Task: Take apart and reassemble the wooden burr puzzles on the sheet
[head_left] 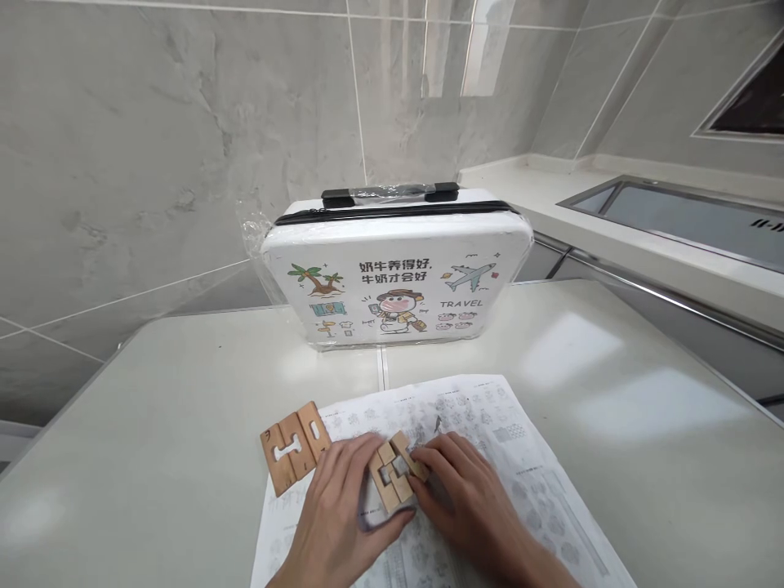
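Observation:
Small light-wood pieces, fitted together as a block (392,482) with square gaps, are between my two hands over a printed paper sheet (520,441). My left hand (343,498) is curved round the block's left side, fingers at its upper left edge and thumb along its bottom. On the right, my right hand (456,490) pinches a piece at the block's right side between thumb and fingers. Left of my left hand, a flat brown wooden piece (287,465) with cut-out slots lies partly on the paper, its right edge beside my fingers.
A white case (392,245) with cartoon prints and a black handle, wrapped in clear plastic, stands upright at the back of the pale table (184,408). Behind it is a grey tiled wall. A counter (612,220) with a dark glass-topped panel runs along the right.

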`<state>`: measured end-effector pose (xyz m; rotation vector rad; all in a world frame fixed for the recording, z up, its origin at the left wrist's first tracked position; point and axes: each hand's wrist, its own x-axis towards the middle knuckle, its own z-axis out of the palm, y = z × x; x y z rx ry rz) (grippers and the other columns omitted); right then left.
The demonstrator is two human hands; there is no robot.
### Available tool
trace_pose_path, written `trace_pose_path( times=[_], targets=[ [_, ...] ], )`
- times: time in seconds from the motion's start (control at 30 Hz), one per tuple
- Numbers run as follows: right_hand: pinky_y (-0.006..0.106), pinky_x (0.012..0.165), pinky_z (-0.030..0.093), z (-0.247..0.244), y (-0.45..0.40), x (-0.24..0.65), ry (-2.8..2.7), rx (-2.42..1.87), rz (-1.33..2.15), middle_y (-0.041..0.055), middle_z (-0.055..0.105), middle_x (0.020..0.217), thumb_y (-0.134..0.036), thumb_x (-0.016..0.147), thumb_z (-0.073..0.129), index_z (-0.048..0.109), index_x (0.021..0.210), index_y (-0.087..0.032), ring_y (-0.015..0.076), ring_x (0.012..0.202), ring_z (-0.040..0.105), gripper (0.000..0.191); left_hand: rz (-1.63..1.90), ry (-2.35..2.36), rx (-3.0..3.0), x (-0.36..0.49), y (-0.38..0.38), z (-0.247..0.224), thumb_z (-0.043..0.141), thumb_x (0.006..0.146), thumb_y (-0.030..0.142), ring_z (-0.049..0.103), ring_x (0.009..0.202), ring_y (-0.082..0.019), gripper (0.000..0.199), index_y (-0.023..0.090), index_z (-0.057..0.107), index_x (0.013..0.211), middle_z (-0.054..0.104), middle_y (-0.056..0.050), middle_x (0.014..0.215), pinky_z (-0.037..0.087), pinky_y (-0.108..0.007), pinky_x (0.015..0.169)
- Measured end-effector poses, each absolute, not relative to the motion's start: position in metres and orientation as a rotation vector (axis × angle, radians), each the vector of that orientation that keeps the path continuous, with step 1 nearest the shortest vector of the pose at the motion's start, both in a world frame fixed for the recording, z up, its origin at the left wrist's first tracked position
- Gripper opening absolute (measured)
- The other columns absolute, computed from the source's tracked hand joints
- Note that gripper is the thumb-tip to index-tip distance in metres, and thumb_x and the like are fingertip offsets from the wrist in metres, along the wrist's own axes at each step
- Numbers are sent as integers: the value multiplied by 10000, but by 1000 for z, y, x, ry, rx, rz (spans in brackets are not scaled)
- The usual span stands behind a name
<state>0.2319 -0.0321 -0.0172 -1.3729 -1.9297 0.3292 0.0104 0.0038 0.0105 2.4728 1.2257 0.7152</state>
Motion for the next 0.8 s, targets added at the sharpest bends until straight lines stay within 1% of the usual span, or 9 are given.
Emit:
trace_pose_path(
  times=[0.17, 0.3, 0.43, 0.63, 0.8],
  targets=[
    [413, 770, 608, -11, -33, 230, -1991, -1279, 342, 83, 711, 1021, -161, 1040, 583, 617, 1195, -227, 268, 908, 693, 172, 678, 1201, 2402, 10, 4, 9, 926, 819, 342, 661, 1335, -389, 875, 329, 463, 1561, 685, -113, 1451, 621, -552, 1050],
    [400, 771, 613, -6, -33, 229, -2039, -1233, 369, 75, 708, 1000, -149, 1037, 589, 621, 1192, -226, 257, 884, 686, 176, 686, 1161, 2363, 9, 5, 7, 894, 864, 352, 682, 1293, -386, 783, 339, 492, 1535, 700, -117, 1410, 626, -544, 1033],
    [407, 765, 611, -5, -34, 227, -2072, -1198, 400, 71, 702, 995, -124, 1038, 576, 625, 1167, -219, 258, 875, 672, 168, 686, 1156, 2322, 9, 5, 7, 863, 899, 338, 705, 1230, -347, 686, 336, 522, 1494, 716, -101, 1340, 649, -484, 983],
    [427, 785, 629, -7, -34, 226, -2050, -1200, 413, 79, 713, 1017, -134, 1067, 526, 607, 1219, -217, 267, 895, 690, 191, 729, 1159, 2312, 12, 6, 9, 881, 880, 318, 722, 1174, -337, 680, 324, 543, 1470, 728, -101, 1293, 661, -458, 938],
    [414, 802, 646, -8, -34, 227, -1998, -1217, 363, 86, 735, 1026, -190, 1098, 499, 587, 1254, -225, 263, 909, 721, 183, 725, 1169, 2357, 0, 6, 15, 850, 916, 395, 723, 1202, -344, 649, 323, 549, 1487, 733, -113, 1323, 657, -468, 956]
  ],
)
